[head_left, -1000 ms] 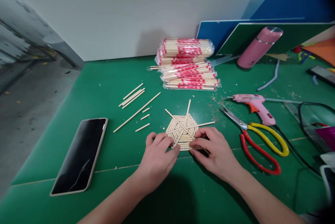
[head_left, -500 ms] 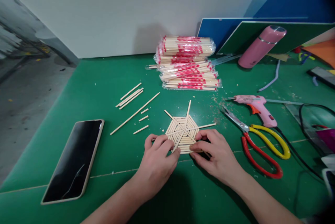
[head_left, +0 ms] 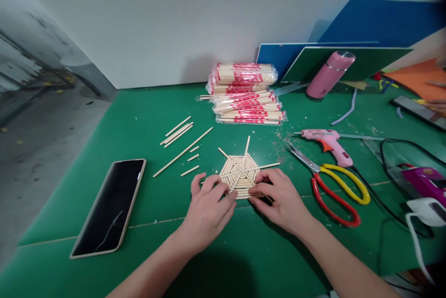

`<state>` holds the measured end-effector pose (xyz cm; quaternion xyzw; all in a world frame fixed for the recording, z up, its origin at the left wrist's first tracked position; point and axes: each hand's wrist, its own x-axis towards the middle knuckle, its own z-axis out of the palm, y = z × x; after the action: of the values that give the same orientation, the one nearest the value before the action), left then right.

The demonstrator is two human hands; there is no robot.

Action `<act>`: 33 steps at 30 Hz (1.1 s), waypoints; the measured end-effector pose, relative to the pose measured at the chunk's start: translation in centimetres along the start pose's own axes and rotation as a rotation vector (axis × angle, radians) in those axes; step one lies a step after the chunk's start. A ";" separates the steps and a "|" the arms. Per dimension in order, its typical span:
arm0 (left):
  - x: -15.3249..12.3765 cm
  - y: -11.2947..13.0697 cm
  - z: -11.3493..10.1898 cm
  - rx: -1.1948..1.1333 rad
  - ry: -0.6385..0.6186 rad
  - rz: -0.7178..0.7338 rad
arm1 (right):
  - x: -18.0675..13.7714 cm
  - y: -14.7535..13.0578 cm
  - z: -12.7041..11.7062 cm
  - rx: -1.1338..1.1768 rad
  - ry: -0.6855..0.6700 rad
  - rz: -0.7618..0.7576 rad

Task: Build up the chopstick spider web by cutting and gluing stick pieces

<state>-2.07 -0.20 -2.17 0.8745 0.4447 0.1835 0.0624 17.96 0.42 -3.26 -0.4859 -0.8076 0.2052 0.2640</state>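
My left hand (head_left: 211, 207) and right hand (head_left: 278, 199) are pinching the near edge of the stick web (head_left: 241, 171) on the tabletop (head_left: 167, 198); if I'm pressing unevenly, its bottom row (head_left: 243, 197) could be slipping askew.

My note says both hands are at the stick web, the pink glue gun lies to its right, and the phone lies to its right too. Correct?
Not quite: the phone lies to the left of the stick web, as the head view shows. The left hand and right hand are at it, and the pink glue gun lies to its right.
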 end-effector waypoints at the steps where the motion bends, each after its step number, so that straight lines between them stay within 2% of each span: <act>1: -0.1 0.0 -0.1 -0.014 0.022 0.000 | 0.0 0.0 0.0 0.007 0.005 -0.004; 8: -0.6 -0.3 -1.0 -0.034 0.182 -0.111 | -0.3 0.3 0.1 0.070 0.110 0.011; 11: -0.7 -0.3 -1.4 -0.023 0.212 -0.144 | -0.4 0.4 0.1 0.074 0.142 0.030; 17: -0.7 0.5 -0.8 0.003 0.075 -0.093 | -0.4 0.3 -0.1 0.042 0.094 0.003; 23: 0.5 1.0 -0.2 0.049 -0.070 -0.020 | -0.2 0.1 0.1 -0.002 0.035 -0.014; 33: 0.9 0.5 0.5 0.040 -0.046 -0.013 | -0.1 0.3 0.2 -0.041 -0.016 0.001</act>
<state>-1.04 0.23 -2.21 0.8765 0.4525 0.1541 0.0562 18.10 0.48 -3.61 -0.4898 -0.8134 0.1926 0.2476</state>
